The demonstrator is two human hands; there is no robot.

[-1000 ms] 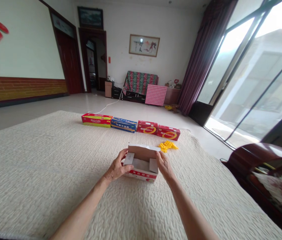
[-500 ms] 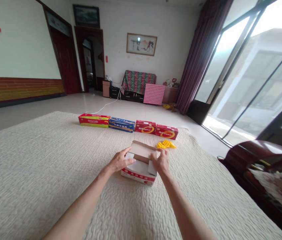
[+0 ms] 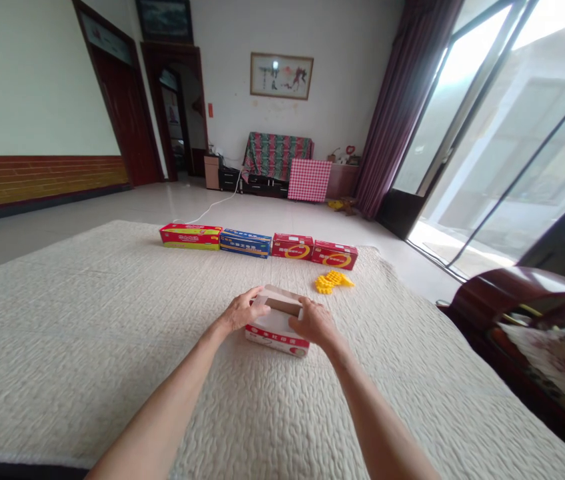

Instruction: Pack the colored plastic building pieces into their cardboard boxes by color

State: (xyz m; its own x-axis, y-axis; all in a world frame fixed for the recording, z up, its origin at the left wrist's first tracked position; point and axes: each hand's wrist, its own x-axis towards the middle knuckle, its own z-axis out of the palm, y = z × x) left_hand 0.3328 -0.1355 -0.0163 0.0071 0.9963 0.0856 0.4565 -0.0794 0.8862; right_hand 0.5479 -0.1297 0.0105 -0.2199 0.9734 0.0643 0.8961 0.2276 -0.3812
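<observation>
A small red and white cardboard box (image 3: 276, 339) stands on the quilted cover, its top partly open and its rear flap leaning over the opening. My left hand (image 3: 243, 311) grips the box's left side, thumb over the top edge. On the right side, my right hand (image 3: 313, 320) holds the box in the same way, thumb at the opening. A yellow knobbly object (image 3: 333, 282) lies just behind my right hand. Behind it stand a red and green box (image 3: 191, 237), a blue box (image 3: 245, 244) and two red boxes (image 3: 292, 247), (image 3: 335, 255) in a row.
The pale quilted cover (image 3: 87, 320) spreads under everything. A dark red wooden seat (image 3: 492, 307) with a cushion stands at the right. Across the floor is a low cabinet (image 3: 262, 187) draped with cloths, beside a purple curtain (image 3: 392, 100).
The rear flap has come lower over the opening, and the side flaps no longer show. Both hands have moved slightly inward over the box. The view has shifted a little.
</observation>
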